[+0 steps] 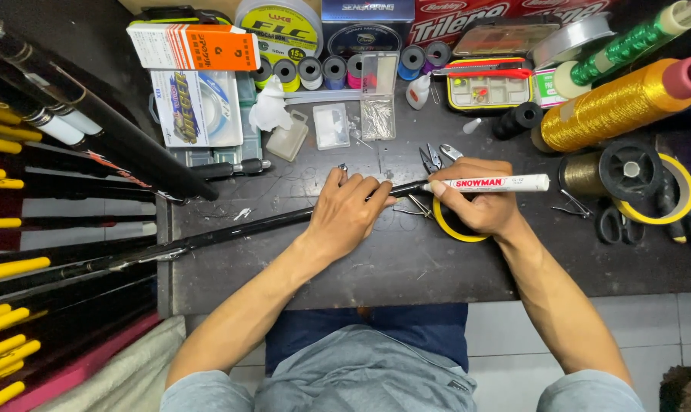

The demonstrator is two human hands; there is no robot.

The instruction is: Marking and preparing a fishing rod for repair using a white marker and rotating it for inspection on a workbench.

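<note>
I had the left hand (345, 214) pressed down over a thin black fishing rod (231, 233), fingers curled and closed around the blank, pinning it against the dark worktable (406, 267); the right hand (475, 204) was clamped around a white paint marker (490, 184), held nearly level with its tip meeting the rod's end just past my left fingertips. The rod ran from that meeting point down and to the left across the table and out over its left edge. Under my right palm a roll of yellow tape (456, 226) lay flat on the table, partly hidden by the hand. Just beyond my knuckles sat small metal pliers (434, 158). To the right, near the marker's back end, a black spool (628, 171) rested beside a second yellow-rimmed ring, with black scissors (611, 223) just below it. Further right and up lay a large cone of gold thread (612, 107) and a green one (628, 46) above it. Along the far edge stood a row of small thread bobbins (322, 70), a clear plastic compartment box (379, 95) and a yellow-rimmed tackle case (489, 88). Off to my left, a rack of dark and yellow-tipped rods (25, 152) filled the side
</note>
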